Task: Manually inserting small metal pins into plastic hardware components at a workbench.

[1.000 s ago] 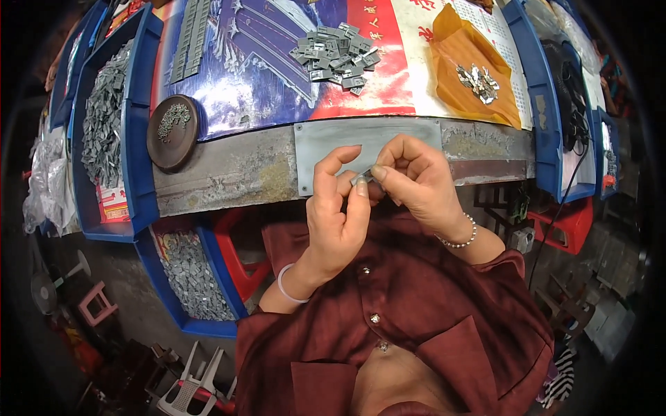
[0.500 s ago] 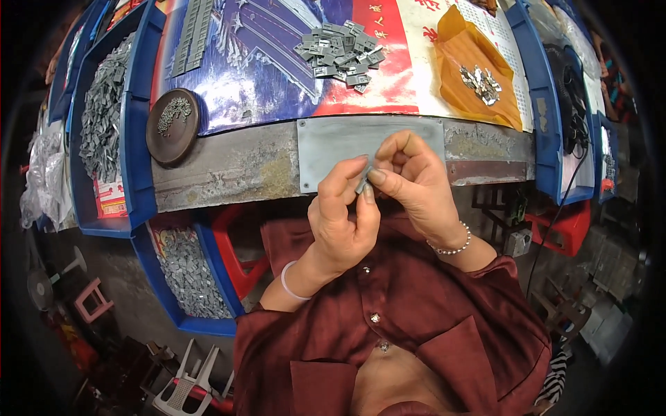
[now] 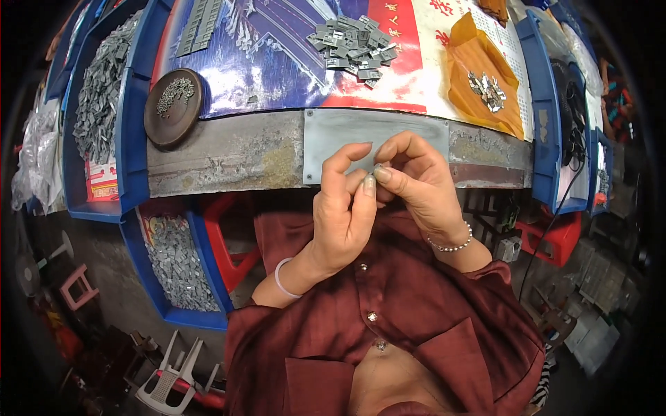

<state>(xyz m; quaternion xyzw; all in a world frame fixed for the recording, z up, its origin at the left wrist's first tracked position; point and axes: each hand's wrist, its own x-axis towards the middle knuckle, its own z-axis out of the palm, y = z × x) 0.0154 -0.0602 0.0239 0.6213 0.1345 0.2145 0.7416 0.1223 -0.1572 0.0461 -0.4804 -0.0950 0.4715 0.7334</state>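
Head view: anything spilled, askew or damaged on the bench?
Nothing spilled. The loose heap of small grey metal clips lies on the printed sheet, not in a bin. The grey metal bench edge looks worn and stained.

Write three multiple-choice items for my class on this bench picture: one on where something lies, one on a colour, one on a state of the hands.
1. Where does the round brown dish lie?
A. left of the grey metal plate
B. on the orange sheet
C. inside the blue bin below the bench

2. What colour is the sheet under the small pile of shiny parts at the right?
A. green
B. orange
C. white

3. How do the left hand and the right hand stand?
A. flat on the bench, apart
B. one in a bin
C. fingertips together, pinching a small part

Answers: 1 A, the dish sits beside the grey metal plate, toward the left; 2 B, the sheet is plainly orange; 3 C, the fingertips meet over the bench edge.
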